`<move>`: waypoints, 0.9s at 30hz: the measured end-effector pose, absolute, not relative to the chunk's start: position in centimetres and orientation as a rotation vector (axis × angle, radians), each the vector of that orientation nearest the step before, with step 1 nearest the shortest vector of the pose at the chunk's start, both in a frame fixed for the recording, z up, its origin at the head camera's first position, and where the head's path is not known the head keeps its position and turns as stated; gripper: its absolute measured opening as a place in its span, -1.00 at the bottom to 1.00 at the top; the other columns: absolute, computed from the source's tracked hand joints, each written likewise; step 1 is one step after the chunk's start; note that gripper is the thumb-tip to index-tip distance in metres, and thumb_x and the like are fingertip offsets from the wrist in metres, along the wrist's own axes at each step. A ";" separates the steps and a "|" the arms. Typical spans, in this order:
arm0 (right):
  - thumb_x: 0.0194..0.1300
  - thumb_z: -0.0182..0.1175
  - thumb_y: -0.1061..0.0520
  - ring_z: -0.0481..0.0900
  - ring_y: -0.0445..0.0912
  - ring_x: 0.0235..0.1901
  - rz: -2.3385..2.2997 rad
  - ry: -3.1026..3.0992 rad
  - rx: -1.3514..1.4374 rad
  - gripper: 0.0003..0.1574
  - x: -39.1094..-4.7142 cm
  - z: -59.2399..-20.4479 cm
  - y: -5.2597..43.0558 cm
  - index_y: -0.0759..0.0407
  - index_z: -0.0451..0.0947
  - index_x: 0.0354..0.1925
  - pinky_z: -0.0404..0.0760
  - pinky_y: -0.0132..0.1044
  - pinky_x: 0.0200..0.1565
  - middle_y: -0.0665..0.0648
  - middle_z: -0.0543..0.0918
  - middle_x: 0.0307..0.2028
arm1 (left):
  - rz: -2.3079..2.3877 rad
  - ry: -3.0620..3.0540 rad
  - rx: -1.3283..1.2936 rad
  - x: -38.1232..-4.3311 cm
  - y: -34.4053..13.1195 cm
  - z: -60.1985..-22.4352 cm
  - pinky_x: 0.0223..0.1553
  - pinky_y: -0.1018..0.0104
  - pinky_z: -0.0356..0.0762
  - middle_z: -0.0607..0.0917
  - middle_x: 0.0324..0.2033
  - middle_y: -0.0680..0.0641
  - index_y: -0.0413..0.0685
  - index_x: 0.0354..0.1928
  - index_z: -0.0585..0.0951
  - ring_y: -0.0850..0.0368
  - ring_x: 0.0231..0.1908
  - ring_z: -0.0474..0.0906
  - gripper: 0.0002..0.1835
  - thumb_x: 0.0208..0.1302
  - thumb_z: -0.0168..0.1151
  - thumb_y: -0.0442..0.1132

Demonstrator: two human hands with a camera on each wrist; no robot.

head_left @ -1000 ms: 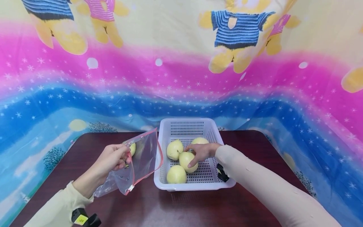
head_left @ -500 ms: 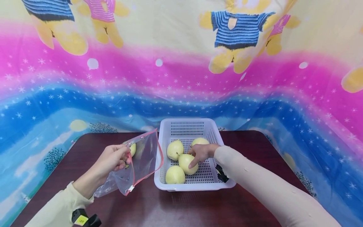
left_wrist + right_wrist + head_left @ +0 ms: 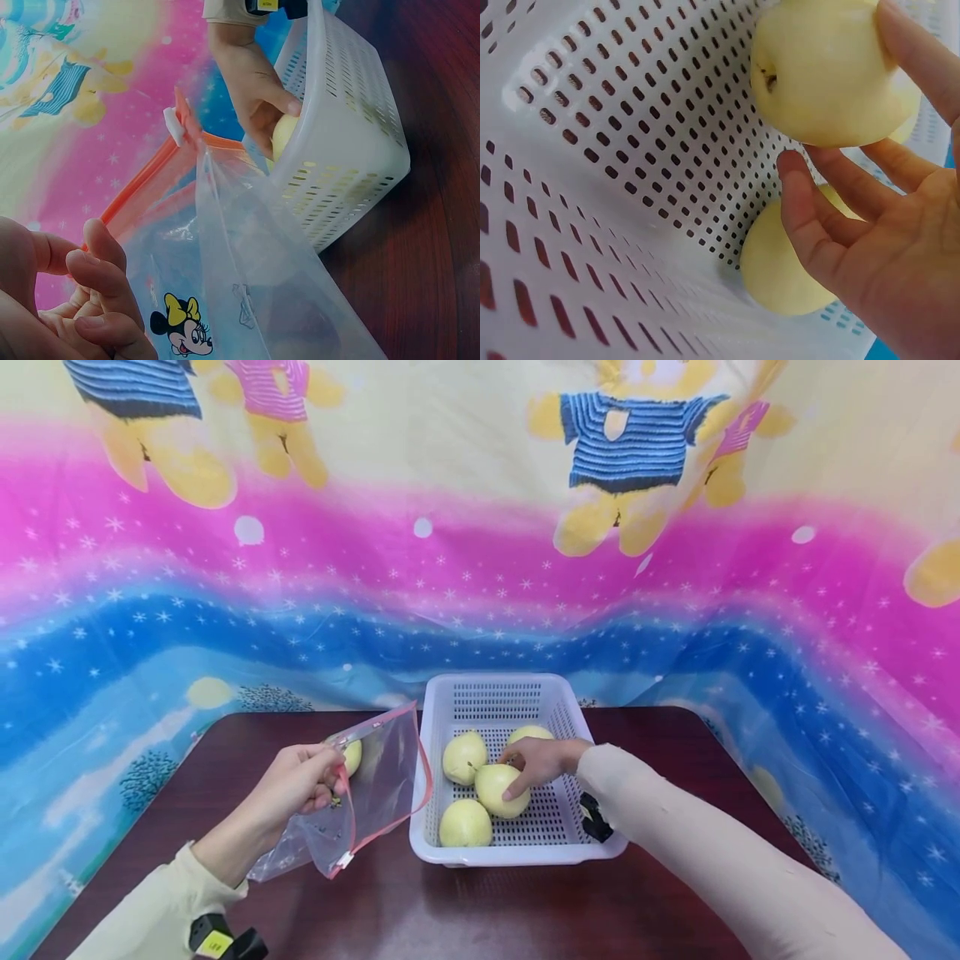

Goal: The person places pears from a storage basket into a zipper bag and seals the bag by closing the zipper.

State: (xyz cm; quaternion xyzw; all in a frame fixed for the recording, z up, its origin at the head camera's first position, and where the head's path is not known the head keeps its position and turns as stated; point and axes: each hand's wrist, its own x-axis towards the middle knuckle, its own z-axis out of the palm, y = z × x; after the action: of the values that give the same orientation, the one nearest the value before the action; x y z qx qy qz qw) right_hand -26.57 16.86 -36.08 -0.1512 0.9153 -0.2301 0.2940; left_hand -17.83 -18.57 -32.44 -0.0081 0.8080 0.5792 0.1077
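My left hand pinches the edge of a clear slider zip bag with a red-orange rim. The bag's mouth gapes toward the basket, and a cartoon mouse print shows on it in the left wrist view. A pale yellow pear shows behind my left fingers; whether it is inside the bag I cannot tell. Inside the white basket, my right hand grips a round pear, thumb on one side and fingers on the other. Other pears lie around it, one partly hidden behind the hand.
The basket has perforated walls and stands on a dark red-brown table. A printed curtain hangs behind the table and along its sides. The bag's rim is close to the basket's left wall.
The gripped pear has shifted slightly within the basket, and the pears beside it moved a little. My right hand has moved slightly right. The left hand and bag stay nearly still.
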 end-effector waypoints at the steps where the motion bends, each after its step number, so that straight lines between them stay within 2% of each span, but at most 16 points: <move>1: 0.16 0.49 -0.03 0.53 0.09 0.27 -0.651 2.426 -0.406 -0.17 -26.6 -36.0 17.0 0.12 0.43 0.33 0.54 0.00 0.27 0.26 0.57 0.26 | 1.702 2.381 -0.023 -17.8 -18.6 -32.4 -0.61 0.46 0.25 0.61 -0.60 0.07 -0.17 -0.36 0.59 0.29 -0.66 0.36 -0.71 0.44 -0.03 -0.18; 6: 0.19 0.46 0.06 0.59 0.04 0.18 -0.839 2.357 -0.412 -0.20 -26.8 -36.0 17.8 0.16 0.43 0.34 0.62 -0.01 0.16 0.29 0.59 0.23 | 1.704 2.379 -0.021 -17.8 -18.6 -32.5 -0.61 0.46 0.25 0.61 -0.61 0.07 -0.15 -0.37 0.59 0.28 -0.67 0.35 -0.69 0.47 -0.03 -0.16; 11: 0.19 0.46 0.03 0.58 0.01 0.13 -0.943 2.355 -0.440 -0.22 -26.8 -36.0 18.1 0.12 0.46 0.34 0.61 -0.16 0.01 0.28 0.57 0.22 | 1.707 2.374 -0.016 -17.7 -18.6 -32.7 -0.62 0.45 0.24 0.61 -0.61 0.07 -0.15 -0.39 0.60 0.28 -0.67 0.35 -0.68 0.47 -0.03 -0.16; 16: 0.22 0.43 0.00 0.53 0.02 0.11 -1.055 2.328 -0.470 -0.27 -26.7 -35.7 18.1 0.04 0.48 0.33 0.58 -0.07 0.02 0.28 0.53 0.24 | 1.707 2.376 -0.027 -17.6 -18.5 -32.7 -0.61 0.45 0.24 0.61 -0.61 0.07 -0.18 -0.37 0.59 0.28 -0.67 0.35 -0.67 0.48 -0.03 -0.15; 21: 0.26 0.41 -0.02 0.50 0.02 0.13 -1.109 2.316 -0.454 -0.27 -26.7 -35.3 18.3 -0.01 0.46 0.36 0.54 0.03 0.12 0.25 0.51 0.25 | 1.711 2.373 -0.033 -17.6 -18.5 -32.6 -0.61 0.44 0.24 0.60 -0.61 0.07 -0.21 -0.35 0.58 0.28 -0.67 0.34 -0.66 0.49 -0.04 -0.14; 27: 0.32 0.36 -0.06 0.50 0.00 0.12 -1.174 2.314 -0.432 -0.25 -26.7 -35.2 18.6 -0.04 0.40 0.41 0.53 -0.07 0.08 0.23 0.51 0.24 | 1.724 2.366 -0.034 -17.5 -18.4 -32.5 -0.61 0.45 0.24 0.60 -0.61 0.08 -0.17 -0.38 0.57 0.28 -0.67 0.34 -0.68 0.47 -0.04 -0.17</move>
State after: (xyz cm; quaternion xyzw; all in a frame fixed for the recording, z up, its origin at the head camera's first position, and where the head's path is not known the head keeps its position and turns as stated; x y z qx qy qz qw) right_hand -26.65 18.64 -35.18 -0.1587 0.8512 -0.4318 0.2526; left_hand -17.51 -18.37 -32.46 -0.0117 0.8037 0.5853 0.1067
